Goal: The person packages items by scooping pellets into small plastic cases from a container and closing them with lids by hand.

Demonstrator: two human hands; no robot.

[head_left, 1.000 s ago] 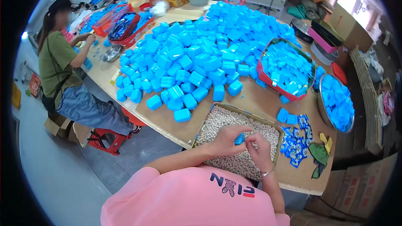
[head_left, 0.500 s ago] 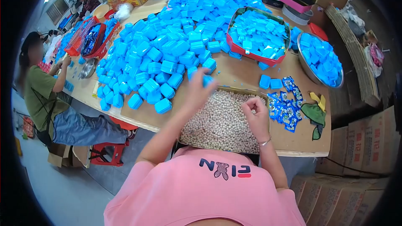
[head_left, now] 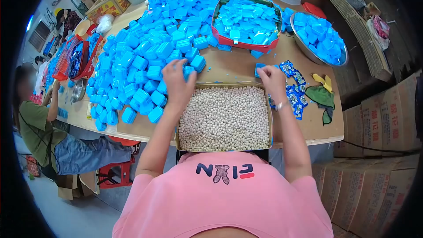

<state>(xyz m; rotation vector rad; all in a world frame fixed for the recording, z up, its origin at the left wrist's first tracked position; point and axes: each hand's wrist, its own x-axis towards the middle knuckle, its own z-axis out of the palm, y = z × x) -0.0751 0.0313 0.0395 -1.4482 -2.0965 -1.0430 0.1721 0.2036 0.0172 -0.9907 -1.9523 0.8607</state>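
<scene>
My left hand (head_left: 178, 83) is at the near edge of the heap of blue plastic boxes (head_left: 145, 61). Its thumb and fingers are apart, and a small blue box (head_left: 188, 71) lies just beyond them, with no clear grip on it. Over on the right, my right hand (head_left: 274, 81) has thumb and forefinger pinched together at a blue open half-box (head_left: 260, 69). Whatever is between those fingertips is hidden. A rectangular tin (head_left: 177, 139) full of pale round beans or nuts (head_left: 224, 117) stands between my forearms. Several blue printed sachets (head_left: 295, 99) lie beside my right wrist.
A red-rimmed tray (head_left: 264, 48) of flat blue pieces and a metal bowl (head_left: 346, 57) of blue boxes stand farther back. Green and yellow cloth (head_left: 322, 94) lies at right. Stacked cartons (head_left: 379, 119) stand beyond the table's right end. Another person (head_left: 35, 114) sits at left.
My left hand has drawn back left towards the heap and its fingers have spread. My right hand has moved forward from above the beans to the blue half-box. The view has shifted slightly.
</scene>
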